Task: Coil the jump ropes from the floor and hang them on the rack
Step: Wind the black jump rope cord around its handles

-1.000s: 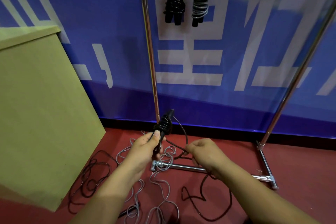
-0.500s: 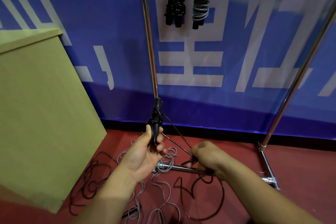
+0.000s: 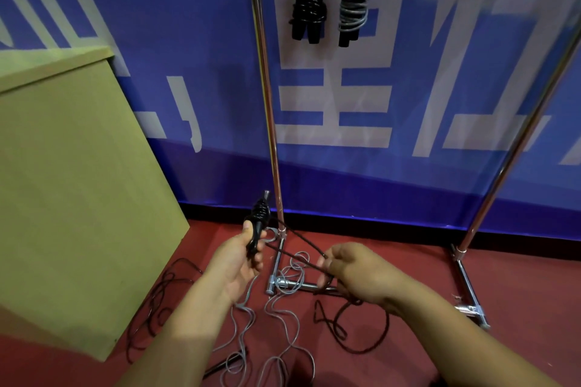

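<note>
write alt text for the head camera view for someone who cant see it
A person's left hand grips black jump rope handles partly wound with cord, while the right hand pinches the taut cord. A black coil and a grey coil hang on the metal rack; grey rope and black rope lie loose on the red floor.

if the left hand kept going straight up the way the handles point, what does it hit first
Probably the rack's left pole: the handles in the left hand tilt up toward it, just short. Depth is unclear, so they might pass in front.
</note>
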Available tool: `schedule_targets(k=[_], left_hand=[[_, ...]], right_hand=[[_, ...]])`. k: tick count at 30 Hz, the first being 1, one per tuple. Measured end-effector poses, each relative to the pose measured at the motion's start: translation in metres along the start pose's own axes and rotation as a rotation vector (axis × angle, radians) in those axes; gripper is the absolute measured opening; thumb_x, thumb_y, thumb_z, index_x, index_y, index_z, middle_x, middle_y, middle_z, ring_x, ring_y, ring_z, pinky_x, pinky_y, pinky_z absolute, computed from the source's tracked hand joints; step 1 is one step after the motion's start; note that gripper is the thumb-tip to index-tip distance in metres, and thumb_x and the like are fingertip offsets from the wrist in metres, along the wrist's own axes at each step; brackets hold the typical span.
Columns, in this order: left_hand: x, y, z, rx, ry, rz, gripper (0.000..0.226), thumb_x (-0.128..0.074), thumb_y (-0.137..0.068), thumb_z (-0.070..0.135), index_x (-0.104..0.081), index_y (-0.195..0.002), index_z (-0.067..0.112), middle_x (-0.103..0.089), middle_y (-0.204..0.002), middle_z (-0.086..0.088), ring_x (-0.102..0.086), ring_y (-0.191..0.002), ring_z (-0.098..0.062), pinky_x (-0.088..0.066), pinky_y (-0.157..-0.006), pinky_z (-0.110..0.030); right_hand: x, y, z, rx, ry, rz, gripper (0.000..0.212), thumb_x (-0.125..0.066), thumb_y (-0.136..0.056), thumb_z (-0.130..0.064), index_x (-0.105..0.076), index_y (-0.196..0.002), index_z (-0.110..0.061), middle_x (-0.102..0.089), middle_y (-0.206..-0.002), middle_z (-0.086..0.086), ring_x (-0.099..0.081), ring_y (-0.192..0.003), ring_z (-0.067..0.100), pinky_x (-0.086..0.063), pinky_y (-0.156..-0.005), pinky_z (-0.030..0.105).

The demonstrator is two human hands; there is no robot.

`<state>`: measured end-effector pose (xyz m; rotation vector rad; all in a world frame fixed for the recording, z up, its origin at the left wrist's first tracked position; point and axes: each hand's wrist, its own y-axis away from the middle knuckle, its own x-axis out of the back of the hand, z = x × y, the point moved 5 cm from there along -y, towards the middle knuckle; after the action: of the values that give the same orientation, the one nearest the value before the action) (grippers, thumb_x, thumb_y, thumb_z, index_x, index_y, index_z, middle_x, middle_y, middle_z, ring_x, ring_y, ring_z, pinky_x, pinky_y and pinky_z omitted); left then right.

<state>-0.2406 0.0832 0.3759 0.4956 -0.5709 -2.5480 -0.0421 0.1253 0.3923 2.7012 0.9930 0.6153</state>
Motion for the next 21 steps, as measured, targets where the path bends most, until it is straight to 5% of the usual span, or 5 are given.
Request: schedule_targets(k=[6, 10, 14, 21], left_hand=[[0.011, -0.008, 0.002, 0.022, 0.015, -0.030, 0.039, -0.042, -0.104, 0.042, -0.059, -0.087, 0.012, -0.044, -0.055, 0.005, -0.035, -0.046, -0.008, -0.028, -0.053, -0.024], [0.020, -0.015, 0.003, -0.183, -0.423, 0.076, 0.040, -0.048, -0.103, 0.038, -0.066, -0.088, 0.007, -0.053, -0.059, 0.000, -0.044, -0.050, -0.013, -0.035, -0.049, -0.029], [0.016, -0.017, 0.006, -0.457, -0.976, 0.178, 0.034, -0.053, -0.100, 0.038, -0.062, -0.080, 0.013, -0.059, -0.064, 0.001, -0.055, -0.064, -0.022, -0.038, -0.058, -0.034], [0.001, -0.022, -0.010, -0.407, -1.358, 0.150, 0.031, -0.054, -0.096, 0.048, -0.053, -0.075, 0.026, -0.058, -0.067, 0.007, -0.059, -0.072, -0.022, -0.036, -0.060, -0.030]], right_hand=[[0.025, -0.008, 0.000, 0.030, -0.077, 0.253, 0.022, -0.056, -0.096, -0.018, -0.068, -0.079, -0.013, -0.044, -0.059, -0.001, -0.035, -0.051, 0.011, -0.027, -0.047, 0.024], [0.023, 0.002, -0.007, 0.121, 0.142, 0.206, 0.039, -0.064, -0.092, -0.041, -0.061, -0.068, -0.010, -0.042, -0.051, -0.009, -0.036, -0.046, 0.005, -0.032, -0.049, 0.019], [0.016, 0.006, -0.013, 0.249, 0.372, 0.194, 0.042, -0.066, -0.088, -0.044, -0.056, -0.067, -0.009, -0.047, -0.051, -0.005, -0.040, -0.048, 0.004, -0.037, -0.053, 0.027], [0.020, 0.016, -0.019, 0.470, 0.509, 0.278, 0.017, -0.056, -0.095, -0.035, -0.066, -0.091, -0.022, -0.064, -0.075, -0.006, -0.059, -0.071, 0.011, -0.049, -0.068, 0.036]])
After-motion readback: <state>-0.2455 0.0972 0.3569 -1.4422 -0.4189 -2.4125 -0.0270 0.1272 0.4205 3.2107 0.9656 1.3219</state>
